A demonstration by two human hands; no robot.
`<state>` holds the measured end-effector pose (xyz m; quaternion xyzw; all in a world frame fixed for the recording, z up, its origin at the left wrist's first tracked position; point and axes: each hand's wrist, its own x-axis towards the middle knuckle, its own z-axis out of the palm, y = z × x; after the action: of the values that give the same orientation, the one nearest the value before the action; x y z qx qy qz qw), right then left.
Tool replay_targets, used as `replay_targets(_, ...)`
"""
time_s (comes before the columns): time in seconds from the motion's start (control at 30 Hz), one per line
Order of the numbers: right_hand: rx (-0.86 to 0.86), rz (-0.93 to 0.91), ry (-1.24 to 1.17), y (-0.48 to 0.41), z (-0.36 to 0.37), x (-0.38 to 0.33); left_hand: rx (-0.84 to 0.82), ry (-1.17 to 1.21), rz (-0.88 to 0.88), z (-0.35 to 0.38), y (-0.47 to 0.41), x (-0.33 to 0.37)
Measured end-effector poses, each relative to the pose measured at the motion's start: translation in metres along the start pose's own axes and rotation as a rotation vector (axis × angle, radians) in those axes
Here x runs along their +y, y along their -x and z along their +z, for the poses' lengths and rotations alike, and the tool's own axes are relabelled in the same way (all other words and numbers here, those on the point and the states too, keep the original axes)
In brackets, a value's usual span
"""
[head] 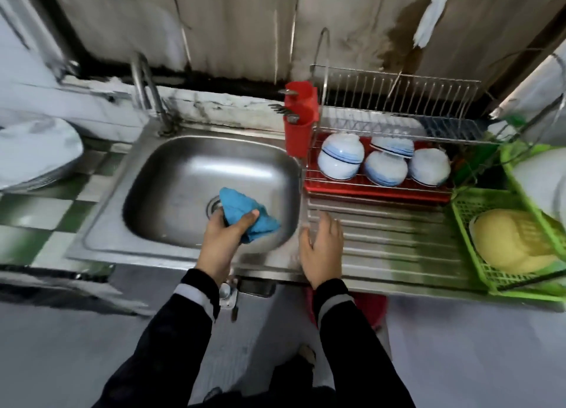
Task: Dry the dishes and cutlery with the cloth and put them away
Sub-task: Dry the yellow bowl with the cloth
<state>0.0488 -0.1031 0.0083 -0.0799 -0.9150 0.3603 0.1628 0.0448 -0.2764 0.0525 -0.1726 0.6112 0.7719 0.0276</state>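
Note:
My left hand [225, 236] grips a bunched blue cloth [245, 214] over the steel sink basin [171, 174]. My right hand [323, 245] hovers open, fingers spread, above the ribbed draining board [398, 239], holding nothing. Several white bowls with blue bands [340, 161] lie upside down on the red tray of the wire dish rack [398, 101]. A red cutlery holder [298, 122] hangs on the rack's left end with forks and spoons [283, 108] sticking out.
A green plastic basket [477, 266] at the right holds a yellow bowl [511, 245] and a white dish. The tap [147, 88] rises behind the sink. White plates [33, 153] are stacked at the far left on a green-and-white tiled counter.

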Motion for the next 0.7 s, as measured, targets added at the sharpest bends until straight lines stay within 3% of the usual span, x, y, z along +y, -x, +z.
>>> replay_targets(0.23, -0.321, -0.135, -0.040, 0.063, 0.095, -0.110, 0.181, 0.056, 0.074, -0.155, 0.033, 0.025)
replay_targets(0.7, -0.639, -0.516, -0.035, 0.131, 0.239, -0.283, 0.681, 0.170, 0.168, -0.382, 0.065, 0.052)
